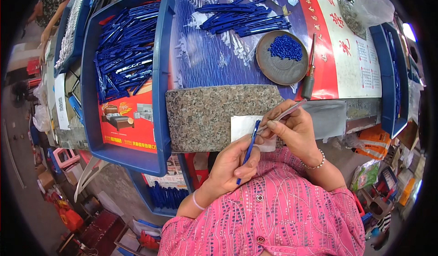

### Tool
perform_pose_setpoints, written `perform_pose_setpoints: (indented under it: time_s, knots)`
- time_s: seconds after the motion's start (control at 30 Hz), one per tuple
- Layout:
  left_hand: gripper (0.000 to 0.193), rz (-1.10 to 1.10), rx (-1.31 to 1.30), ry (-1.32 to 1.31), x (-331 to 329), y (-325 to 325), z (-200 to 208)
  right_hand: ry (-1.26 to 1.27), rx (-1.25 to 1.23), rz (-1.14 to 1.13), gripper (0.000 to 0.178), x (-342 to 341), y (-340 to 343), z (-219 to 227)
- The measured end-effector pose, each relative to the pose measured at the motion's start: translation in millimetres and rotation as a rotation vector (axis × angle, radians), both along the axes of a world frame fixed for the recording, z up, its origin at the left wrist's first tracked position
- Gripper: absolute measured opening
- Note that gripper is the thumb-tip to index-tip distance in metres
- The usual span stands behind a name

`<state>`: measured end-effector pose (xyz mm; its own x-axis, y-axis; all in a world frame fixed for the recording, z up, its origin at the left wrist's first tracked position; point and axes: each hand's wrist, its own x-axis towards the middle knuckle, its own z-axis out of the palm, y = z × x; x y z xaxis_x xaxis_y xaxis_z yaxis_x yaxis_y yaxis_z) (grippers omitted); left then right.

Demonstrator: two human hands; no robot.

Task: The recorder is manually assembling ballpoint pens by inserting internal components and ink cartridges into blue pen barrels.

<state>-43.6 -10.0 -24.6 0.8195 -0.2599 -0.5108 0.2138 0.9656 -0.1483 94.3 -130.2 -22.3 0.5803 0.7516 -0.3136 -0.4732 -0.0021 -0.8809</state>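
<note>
My left hand [230,165] is closed around a slim blue pen-like piece [249,150], held tilted with its upper end toward my right hand. Between the fingers of my right hand [295,130] is a thin, flat, tweezer-like tool [290,110]. The tool's tip meets the blue piece near its top, though the fingers hide the exact contact. Under both hands lies a white paper square [241,126], partly over the edge of a speckled stone slab [210,114]. Past the slab, a round dark dish [284,76] holds many tiny blue parts [285,47].
A blue tray [163,51] of long blue pieces [130,46] stands left of the slab. More such pieces [246,20] are heaped on the printed table cover. A screwdriver [308,83] lies beside the dish. Another blue tray [396,114] is at the right edge.
</note>
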Motion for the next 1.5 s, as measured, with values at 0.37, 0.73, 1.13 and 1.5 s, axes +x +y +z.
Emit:
perform_pose_setpoints:
  time_s: [0.37,0.73,1.13,1.5]
  knots:
    - [0.029,-0.015,0.004,0.002,0.6,0.8,1.1,-0.017,0.029,0.021,0.014,0.8,-1.0,-1.8]
    - [0.029,-0.033,0.034,0.043,2.3,1.3,6.8,-0.151,0.084,0.019,0.016,-6.3,-1.8,-6.5]
    - [0.032,0.014,0.094,0.029,-0.2,-6.2,4.6,-0.688,0.126,-0.034,0.011,-16.5,-6.8,-20.8]
    - [0.031,0.057,0.059,0.085,1.2,-9.6,5.5,-0.243,0.089,-0.063,0.014,-16.5,-10.8,-14.9]
